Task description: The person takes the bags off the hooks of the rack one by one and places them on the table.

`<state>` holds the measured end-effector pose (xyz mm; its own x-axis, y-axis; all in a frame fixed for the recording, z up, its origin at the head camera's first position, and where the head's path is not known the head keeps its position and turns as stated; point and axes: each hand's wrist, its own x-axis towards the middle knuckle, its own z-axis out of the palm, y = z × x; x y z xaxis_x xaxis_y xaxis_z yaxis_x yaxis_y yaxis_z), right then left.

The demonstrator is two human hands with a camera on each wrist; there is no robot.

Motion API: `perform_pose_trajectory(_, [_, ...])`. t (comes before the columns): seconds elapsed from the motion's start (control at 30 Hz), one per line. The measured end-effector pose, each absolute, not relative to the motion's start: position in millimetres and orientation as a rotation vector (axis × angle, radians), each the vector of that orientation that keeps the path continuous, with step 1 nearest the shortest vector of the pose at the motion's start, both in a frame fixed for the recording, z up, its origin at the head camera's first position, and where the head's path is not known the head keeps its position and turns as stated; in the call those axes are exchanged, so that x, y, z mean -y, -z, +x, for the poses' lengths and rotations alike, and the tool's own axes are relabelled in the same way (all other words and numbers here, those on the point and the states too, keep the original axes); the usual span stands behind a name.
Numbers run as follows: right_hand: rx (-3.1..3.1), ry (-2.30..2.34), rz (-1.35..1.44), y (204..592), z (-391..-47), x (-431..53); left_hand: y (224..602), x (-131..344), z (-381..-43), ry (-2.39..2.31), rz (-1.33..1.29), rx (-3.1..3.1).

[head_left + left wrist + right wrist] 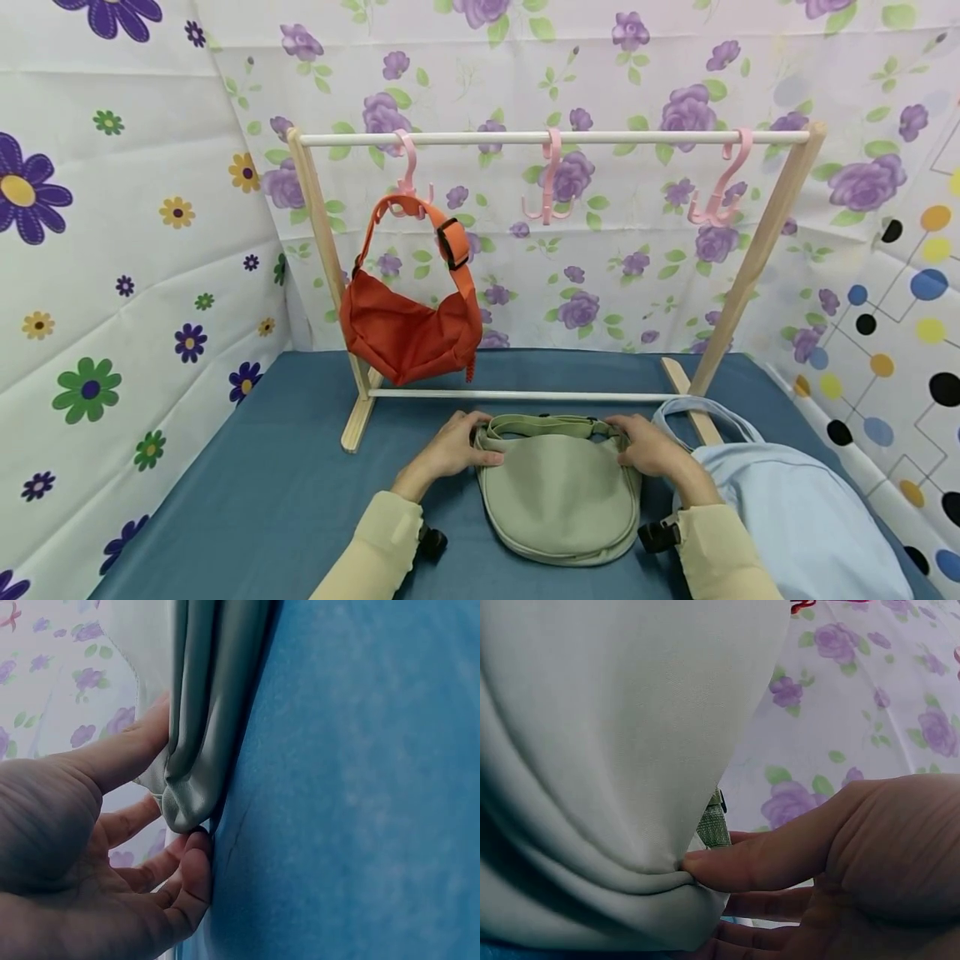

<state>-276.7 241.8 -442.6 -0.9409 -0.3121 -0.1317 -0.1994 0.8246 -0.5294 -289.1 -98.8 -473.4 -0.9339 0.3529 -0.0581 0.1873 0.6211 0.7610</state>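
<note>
A sage-green shoulder bag [562, 500] lies flat on the blue cloth, its strap [543, 425] along the top edge. My left hand [452, 447] holds its upper left corner. In the left wrist view, the thumb [131, 750] presses the front of the bag [199, 712] and the curled fingers reach under the corner. At the upper right corner my right hand [651, 450] pinches the bag. The right wrist view shows that thumb [742, 864] on the bag's seam [615, 877], with the other fingers partly hidden behind it.
Behind the bag stands a rack with a white rail [480, 138] and wooden legs [757, 267]. An orange bag [408, 333] hangs from the left pink hook [407, 162]. Two more hooks, middle [551, 175] and right [727, 179], hold nothing. A light-blue bag [802, 508] lies at right.
</note>
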Motion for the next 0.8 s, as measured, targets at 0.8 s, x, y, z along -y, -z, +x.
perform_pose_trajectory(0.8, [-2.861, 0.991, -0.564, 413, -264, -237, 431, 125, -280, -1.251, 0.58, -2.564])
